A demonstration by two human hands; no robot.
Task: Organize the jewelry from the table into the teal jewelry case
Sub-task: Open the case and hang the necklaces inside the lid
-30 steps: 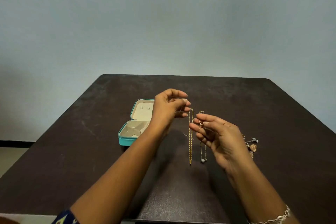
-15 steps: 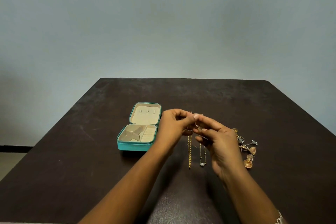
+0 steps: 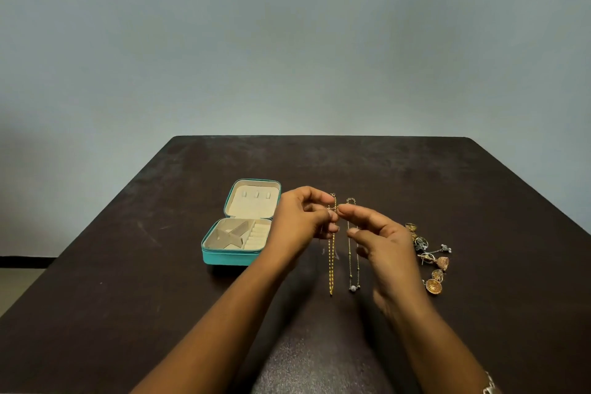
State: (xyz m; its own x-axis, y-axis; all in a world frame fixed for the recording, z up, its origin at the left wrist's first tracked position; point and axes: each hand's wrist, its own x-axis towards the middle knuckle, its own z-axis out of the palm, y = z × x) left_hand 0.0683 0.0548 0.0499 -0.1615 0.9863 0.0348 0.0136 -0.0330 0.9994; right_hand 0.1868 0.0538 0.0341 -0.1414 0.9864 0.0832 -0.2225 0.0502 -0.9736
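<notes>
Nearest us, at the bottom right edge, one silvery bracelet (image 3: 488,386) is showing on our right wrist. Our two forearms are reaching forward over the dark desk (image 3: 128,297).

Beyond them, two chains are lying straight on the desk, side by side and apart: one gold chain (image 3: 331,278) on the left and one thinner beaded chain (image 3: 352,288) on the right, its single pale bead at the near end.

Above these chains, our two hands are meeting fingertip to fingertip. Our left hand (image 3: 303,217) is curling its fingers and pinching a small gold piece (image 3: 333,208) between thumb and forefinger. Our right hand (image 3: 383,243) is pinching the same piece, its other fingers hanging loose and spread. We cannot tell what this piece is; it is too small.

Right of our right hand, one cluster of earrings (image 3: 431,261) is lying on the desk; we are counting at least five pieces, some gold and dome-shaped, some silvery, with the exact number unclear.

Left of our left hand, one teal jewelry case (image 3: 228,257) is sitting open, its cream lid showing three small tabs, its base divided into compartments holding no jewelry that we can see.

Farthest off, one plain grey-blue wall (image 3: 287,41) is rising behind the desk.
</notes>
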